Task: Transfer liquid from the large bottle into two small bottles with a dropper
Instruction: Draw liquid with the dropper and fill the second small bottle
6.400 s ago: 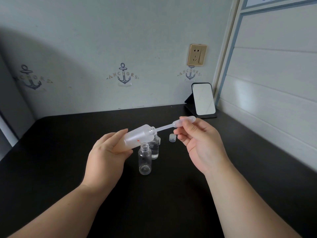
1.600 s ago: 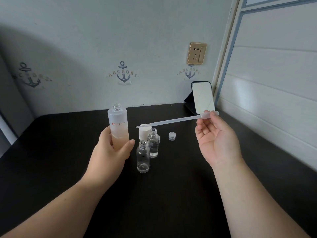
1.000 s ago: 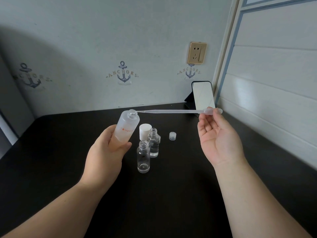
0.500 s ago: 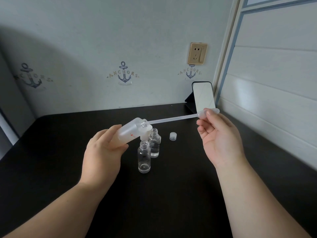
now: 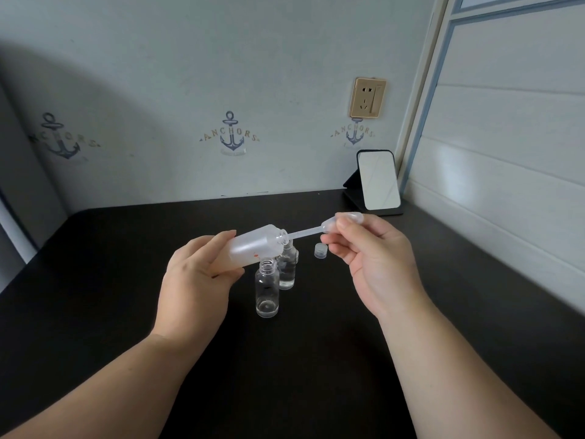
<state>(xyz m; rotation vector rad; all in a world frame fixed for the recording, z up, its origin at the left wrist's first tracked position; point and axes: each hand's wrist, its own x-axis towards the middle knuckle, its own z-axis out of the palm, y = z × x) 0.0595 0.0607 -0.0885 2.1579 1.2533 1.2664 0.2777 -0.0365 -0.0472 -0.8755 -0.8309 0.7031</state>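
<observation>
Inside large bottle [image 5: 258, 245]: dropper [image 5: 308, 231] (deeper now).

"ANCHORS" reads across the anchor decal [image 5: 232, 134] on the wall [image 5: 158, 74].

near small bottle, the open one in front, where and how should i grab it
Grip the near small bottle round its straight clear body, below the threaded neck, coming from the right side. It stands upright and open, the tilted large bottle in the left hand crowds its top and left, and the far small bottle stands behind.
</observation>
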